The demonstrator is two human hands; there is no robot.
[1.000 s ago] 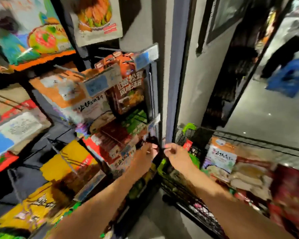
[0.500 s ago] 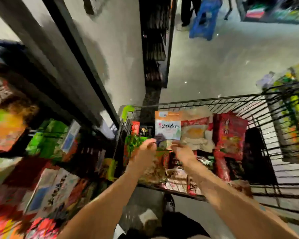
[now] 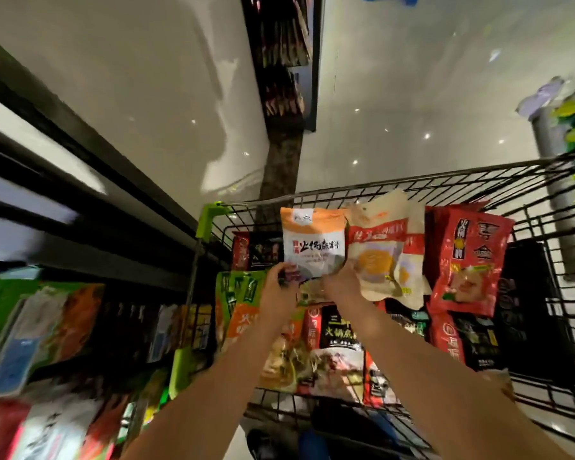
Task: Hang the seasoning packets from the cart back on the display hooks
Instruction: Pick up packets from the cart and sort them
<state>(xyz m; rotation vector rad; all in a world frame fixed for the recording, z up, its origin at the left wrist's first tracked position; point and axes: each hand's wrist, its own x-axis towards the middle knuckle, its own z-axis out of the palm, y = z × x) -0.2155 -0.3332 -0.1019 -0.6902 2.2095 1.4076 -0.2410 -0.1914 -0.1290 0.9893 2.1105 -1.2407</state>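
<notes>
- A person is reaching both forearms from the bottom of the frame into a black wire cart [image 3: 541,180] at centre right, which is standing on a glossy pale floor [image 3: 395,94].
- The left hand [image 3: 278,295] is gripping the lower left corner of a white-and-orange seasoning packet [image 3: 312,242], fingers curled round its edge.
- The right hand [image 3: 341,287] is holding the same packet at its lower right corner, just beside the left hand; its fingertips are hidden behind the packet.
- The white-and-orange seasoning packet is standing upright at the centre of the frame, above the other goods in the cart.
- A cream packet with a red band [image 3: 384,257] is lying just right of it, touching its edge.
- A large red packet [image 3: 463,257] is lying further right, against the cart's far side.
- Green-and-orange packets [image 3: 238,303] are sitting under the left wrist, and black-and-red packets [image 3: 337,333] are filling the cart between the forearms.
- A bright green corner guard [image 3: 210,215] is capping the cart's upper left corner.
- Blurred hanging packets on the display rack [image 3: 40,330] are filling the lower left of the frame, well apart from the held packet.
</notes>
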